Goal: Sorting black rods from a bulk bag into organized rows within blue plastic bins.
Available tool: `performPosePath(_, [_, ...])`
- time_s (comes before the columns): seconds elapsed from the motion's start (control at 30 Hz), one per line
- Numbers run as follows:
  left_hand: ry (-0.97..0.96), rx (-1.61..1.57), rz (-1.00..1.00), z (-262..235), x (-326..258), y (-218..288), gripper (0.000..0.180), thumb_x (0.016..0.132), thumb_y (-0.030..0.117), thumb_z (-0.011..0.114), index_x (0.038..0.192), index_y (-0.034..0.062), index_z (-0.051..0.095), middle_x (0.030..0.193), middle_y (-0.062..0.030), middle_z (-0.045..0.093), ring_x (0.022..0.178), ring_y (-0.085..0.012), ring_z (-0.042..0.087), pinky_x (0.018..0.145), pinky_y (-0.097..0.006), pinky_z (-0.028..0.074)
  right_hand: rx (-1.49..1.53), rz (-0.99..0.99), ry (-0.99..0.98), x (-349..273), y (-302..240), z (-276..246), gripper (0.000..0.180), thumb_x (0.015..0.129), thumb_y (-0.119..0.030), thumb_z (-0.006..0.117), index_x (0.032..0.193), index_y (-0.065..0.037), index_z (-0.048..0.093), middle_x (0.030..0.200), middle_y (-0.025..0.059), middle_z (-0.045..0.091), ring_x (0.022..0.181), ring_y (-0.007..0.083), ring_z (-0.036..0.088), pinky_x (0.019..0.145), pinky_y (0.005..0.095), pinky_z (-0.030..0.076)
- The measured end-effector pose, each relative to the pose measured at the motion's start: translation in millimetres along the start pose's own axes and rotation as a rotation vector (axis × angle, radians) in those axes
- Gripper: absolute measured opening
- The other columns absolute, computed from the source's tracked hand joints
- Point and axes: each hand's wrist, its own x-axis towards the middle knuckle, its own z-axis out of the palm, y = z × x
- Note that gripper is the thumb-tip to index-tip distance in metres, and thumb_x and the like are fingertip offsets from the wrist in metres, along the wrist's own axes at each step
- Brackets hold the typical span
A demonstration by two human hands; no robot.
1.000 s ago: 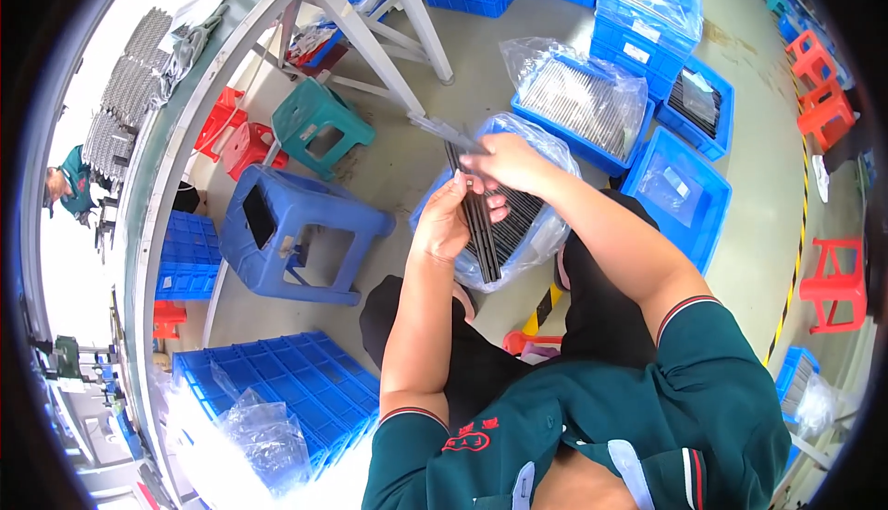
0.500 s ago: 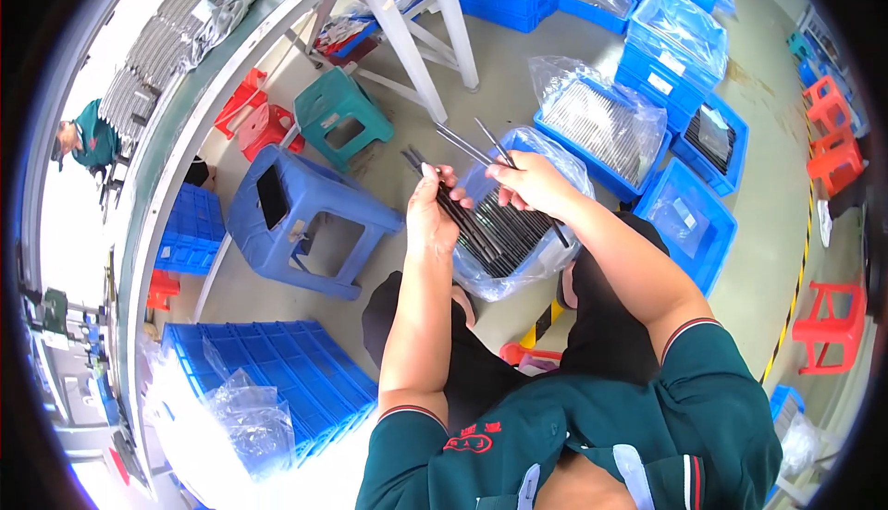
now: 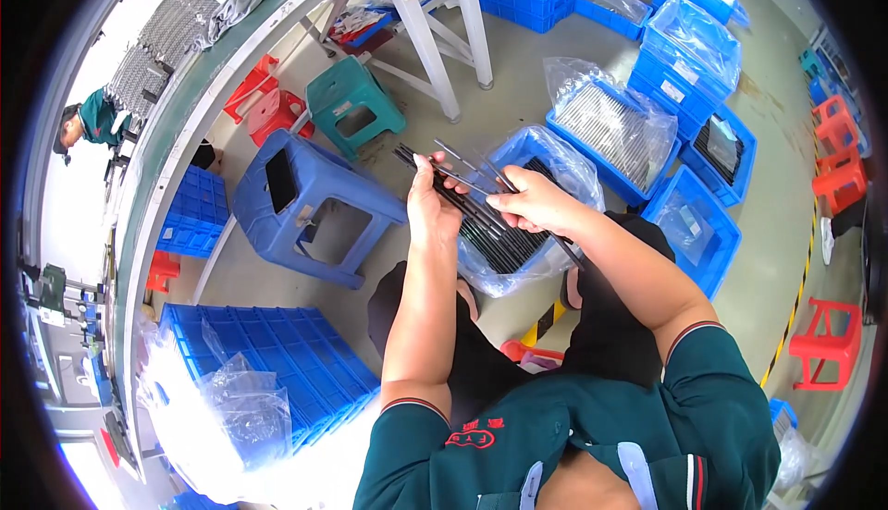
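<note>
- Well left of the left hand: blue stool, a flat black object resting on its seat.
- Ahead of that hand and to its left: green stool, set apart.
- At the left hand: grasping a bundle of dark rods — tips fanned forward past the thumb, held at a slant.
- Below and between both hands: blue crate lined with clear plastic, further rods lying side by side inside.
- At the right hand: grasping several loose rods — ends projecting both sides; exact count cannot be told.
- Ahead and right of the right hand: blue crate of pale rods, partly under clear film.
- Right of the right hand: shallow blue bin, clear bag inside.
</note>
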Motion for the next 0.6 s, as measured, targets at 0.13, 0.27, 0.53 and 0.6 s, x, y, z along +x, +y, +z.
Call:
performPosePath(0.13, [-0.021,0.009,-0.013,1.2,-0.7,-7.2,0.029,0.091,0.034,0.053,0.092,0.0059,0.057,0.07,0.0008,0.041,0.06,-0.0108,0.039,0.053,-0.026,0.037,0.074,-0.002,0.052,1.8,0.2,2.7,0.014,0.088,-0.017,0.055,0.091,-0.007,0.047,0.062,0.0011,0.047,0.043,0.0049,0.036,0.037,0.0194,0.026])
performPosePath(0.27, [-0.028,0.049,-0.022,6.9,-2.3,-9.7,0.026,0.091,0.032,0.054,0.092,0.0061,0.057,0.068,0.0011,0.04,0.057,-0.0106,0.037,0.051,-0.025,0.035,0.122,0.033,0.077,4.1,-0.8,2.9,0.016,0.088,-0.015,0.056,0.09,-0.003,0.046,0.06,0.0029,0.047,0.04,0.0067,0.036,0.034,0.0219,0.026])
performPosePath(0.53, [-0.04,0.238,0.054,19.4,-9.1,1.3,0.032,0.091,0.037,0.051,0.09,0.0053,0.053,0.066,0.0013,0.039,0.053,-0.009,0.035,0.048,-0.024,0.031,0.356,0.106,-0.144,1.6,-9.3,-7.1,0.013,0.089,-0.017,0.054,0.084,-0.007,0.048,0.061,0.0022,0.046,0.04,0.0053,0.033,0.034,0.0214,0.024])
performPosePath(0.6, [0.001,0.193,0.048,22.4,-9.0,-1.8,0.029,0.092,0.034,0.052,0.087,0.0051,0.054,0.064,0.002,0.038,0.052,-0.0089,0.034,0.047,-0.024,0.031,0.369,0.102,-0.09,0.5,-6.9,-2.1,0.015,0.089,-0.017,0.054,0.082,-0.005,0.049,0.061,0.002,0.046,0.04,0.0056,0.033,0.034,0.0215,0.024])
